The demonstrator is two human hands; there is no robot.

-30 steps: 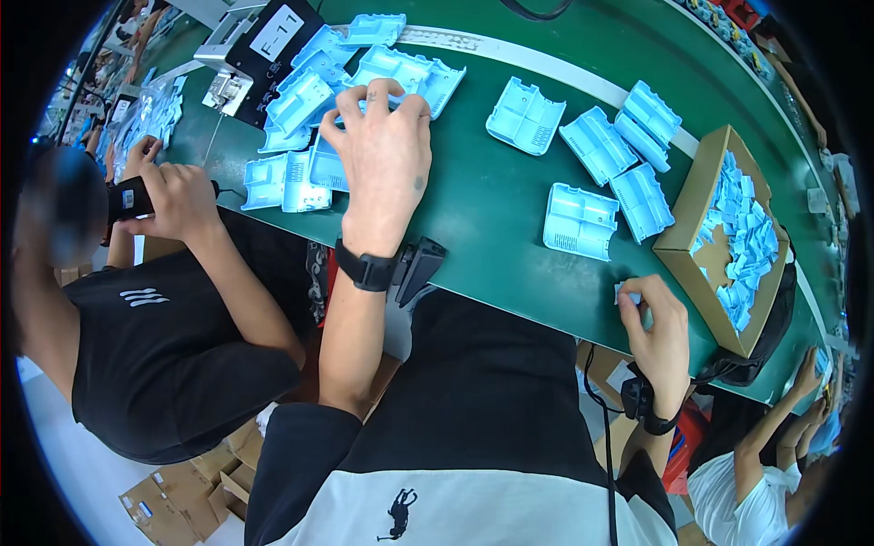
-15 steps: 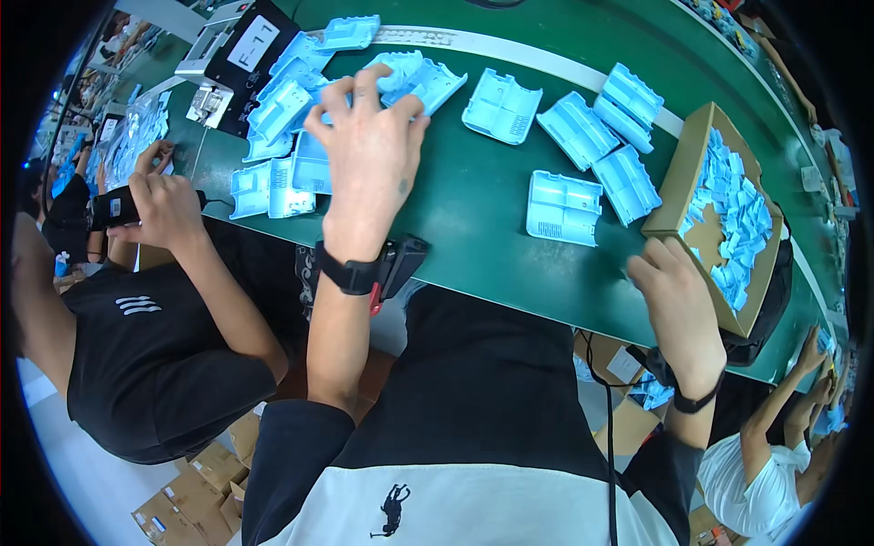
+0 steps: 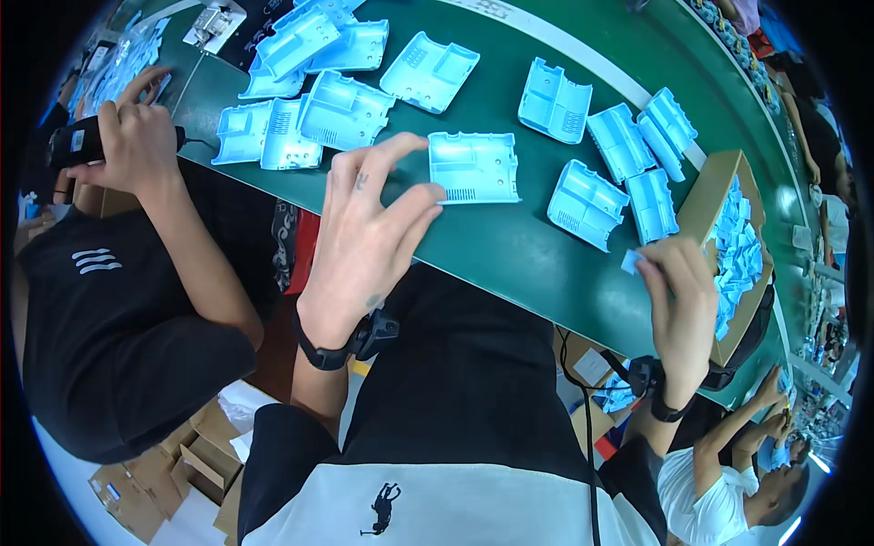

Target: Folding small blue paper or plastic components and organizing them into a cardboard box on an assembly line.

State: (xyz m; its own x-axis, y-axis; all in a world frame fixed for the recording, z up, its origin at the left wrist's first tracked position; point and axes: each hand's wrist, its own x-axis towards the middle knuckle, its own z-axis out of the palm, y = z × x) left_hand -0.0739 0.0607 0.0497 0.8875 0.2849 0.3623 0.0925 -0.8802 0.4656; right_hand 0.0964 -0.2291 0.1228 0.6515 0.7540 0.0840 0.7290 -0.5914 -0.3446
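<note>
My left hand [image 3: 369, 227] grips a light blue plastic housing shell [image 3: 478, 166] at its left end, thumb on the near corner and a finger on the far one. The shell lies hollow side up over the green table, its slotted vent near my thumb. On the right, my right hand [image 3: 685, 296] pinches a small light blue slip [image 3: 631, 262] between thumb and fingertips. Just beyond that hand stands an open cardboard box [image 3: 728, 168] holding many similar blue slips [image 3: 736, 241]. Several more shells [image 3: 587, 205] lie between the two hands and farther back.
A heap of blue shells [image 3: 346, 109] covers the table's far left, by a black device with a metal fixture [image 3: 216, 25]. At left, a co-worker's hand [image 3: 141, 146] holds a black handheld tool [image 3: 77, 146]. A black cable [image 3: 587, 437] hangs before me.
My left hand has come back from the heap and now holds a shell nearer to me. A blue slip now shows in my right hand's fingertips. The whole view has shifted.
</note>
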